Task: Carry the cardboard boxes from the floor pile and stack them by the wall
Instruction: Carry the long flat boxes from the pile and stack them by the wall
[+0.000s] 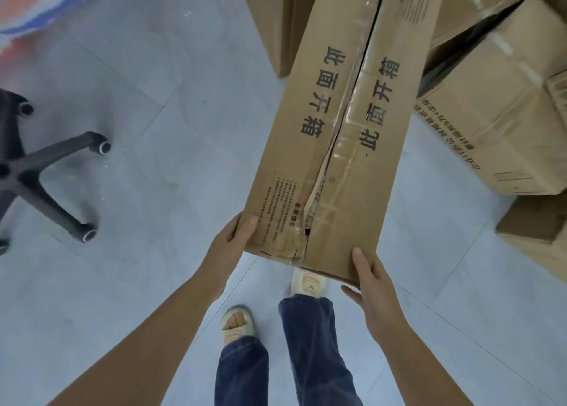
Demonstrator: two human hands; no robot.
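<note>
Underfoot pale grey tiled floor [171, 77], chair base [46, 175] left, box pile [503, 123] right — fingers [360, 261] gripping long box [343, 135].

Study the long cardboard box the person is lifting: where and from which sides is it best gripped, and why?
Probably best by the two long side edges at the near end, one hand from each side, as the left hand and right hand do on the long box. Its top seam is split and the tape torn, so pressing or pulling at the middle could open it.
</note>
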